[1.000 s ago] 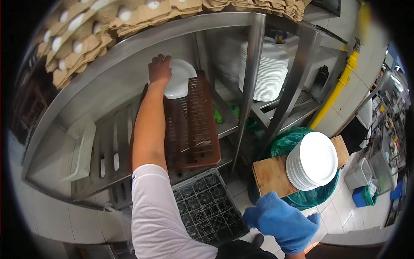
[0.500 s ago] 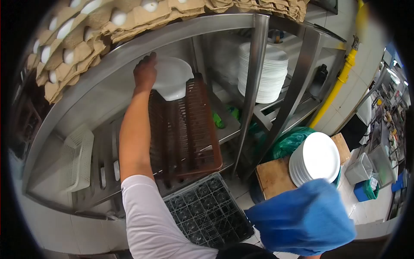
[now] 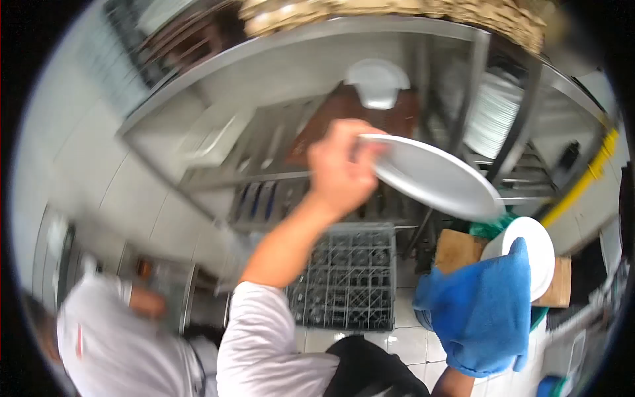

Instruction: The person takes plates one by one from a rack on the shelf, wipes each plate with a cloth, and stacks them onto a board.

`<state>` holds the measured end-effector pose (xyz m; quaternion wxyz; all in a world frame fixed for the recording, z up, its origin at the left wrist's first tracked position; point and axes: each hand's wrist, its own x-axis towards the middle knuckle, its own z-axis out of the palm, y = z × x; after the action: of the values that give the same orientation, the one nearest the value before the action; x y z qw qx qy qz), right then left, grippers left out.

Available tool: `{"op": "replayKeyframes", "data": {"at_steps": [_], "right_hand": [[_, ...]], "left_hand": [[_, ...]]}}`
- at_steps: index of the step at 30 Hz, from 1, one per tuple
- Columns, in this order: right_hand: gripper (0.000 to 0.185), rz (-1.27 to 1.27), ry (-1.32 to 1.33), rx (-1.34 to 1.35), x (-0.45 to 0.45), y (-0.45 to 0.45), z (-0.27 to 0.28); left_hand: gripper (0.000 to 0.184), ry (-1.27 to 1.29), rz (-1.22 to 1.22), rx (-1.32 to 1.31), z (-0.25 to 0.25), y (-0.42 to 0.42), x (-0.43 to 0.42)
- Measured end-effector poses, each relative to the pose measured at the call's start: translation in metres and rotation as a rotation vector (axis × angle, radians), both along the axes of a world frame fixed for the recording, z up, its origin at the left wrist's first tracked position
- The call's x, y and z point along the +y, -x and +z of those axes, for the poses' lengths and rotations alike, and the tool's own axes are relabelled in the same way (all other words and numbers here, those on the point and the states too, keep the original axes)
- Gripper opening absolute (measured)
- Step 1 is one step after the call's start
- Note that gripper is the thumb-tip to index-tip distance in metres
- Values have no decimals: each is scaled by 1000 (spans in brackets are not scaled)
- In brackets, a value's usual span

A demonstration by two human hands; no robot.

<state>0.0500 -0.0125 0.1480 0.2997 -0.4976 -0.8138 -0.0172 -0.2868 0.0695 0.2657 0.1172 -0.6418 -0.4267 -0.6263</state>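
My left hand (image 3: 340, 165) is closed on the rim of a white plate (image 3: 436, 177), held tilted in the air in front of the steel shelf. Over my right hand hangs a blue cloth (image 3: 479, 311), which hides the fingers; only the wrist shows below it. The cloth overlaps the lower part of a stack of white plates (image 3: 537, 255). Behind the held plate, a brown dish rack (image 3: 397, 122) on the shelf has white dishware (image 3: 377, 83) at its far end.
A grey glass crate (image 3: 350, 274) with glasses stands below the shelf. Another plate stack (image 3: 493, 119) is behind the steel posts (image 3: 471, 92). Egg trays (image 3: 397, 8) line the top. A co-worker in a white shirt (image 3: 126, 331) is at the lower left. A yellow pipe (image 3: 582, 178) runs at right.
My left hand has come back from the dish rack, bringing a white plate toward the right. The view has turned left, and a co-worker now shows. The cloth stays with my right hand.
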Motion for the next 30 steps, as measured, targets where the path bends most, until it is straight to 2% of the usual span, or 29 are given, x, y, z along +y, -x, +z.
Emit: {"op": "replayKeyframes", "data": {"at_steps": [2,4,6,7,10,12,14,16,17,19,21,23,24,25,26,28,30], "right_hand": [[13,99,9,21,-16,-8,-14],[13,159,16,33,-36,-32,-25],[13,191,12,46,-51,-59,-32],[13,196,14,52,-55,-72,-35],[12,192,20,77,-71,-104,-44],[12,184,20,91,-76,-119,-47],[12,139,11,113,-80,-142,-48],[12,58,-3,152,-77,-168,-46],[12,10,-10,176,-76,-182,-46],[12,-83,-29,213,-77,-204,-48],[12,-133,-51,230,-79,-216,-52],[12,-123,-74,230,-81,-213,-65],[11,-97,-81,230,-80,-205,-71],[11,-50,-88,234,-78,-192,-77],[11,2,-97,233,-78,-177,-79],[11,129,-108,233,-75,-149,-90],[11,254,-111,225,-76,-122,-86]], "left_hand": [[20,251,65,-44,-16,-53,-56],[22,390,-135,-204,-53,-98,-85],[25,684,-320,-479,-76,-127,-116],[25,716,-529,-599,-92,-131,-123],[52,694,-1379,-1062,-124,-157,-156],[68,1195,-752,-337,-194,-180,-167],[56,1141,-779,12,-376,-220,-175],[39,1237,-586,457,-332,-217,-198],[27,1162,-437,328,-358,-194,-207],[27,1054,97,314,-318,-161,-223],[37,698,559,80,-314,-135,-224],[71,539,447,-398,-217,-147,-224],[83,418,532,-273,-199,-143,-214],[87,329,439,-125,-185,-140,-207],[91,339,333,-91,-163,-147,-203],[103,374,-10,157,-137,-158,-195],[105,411,-312,305,-120,-180,-189]]}}
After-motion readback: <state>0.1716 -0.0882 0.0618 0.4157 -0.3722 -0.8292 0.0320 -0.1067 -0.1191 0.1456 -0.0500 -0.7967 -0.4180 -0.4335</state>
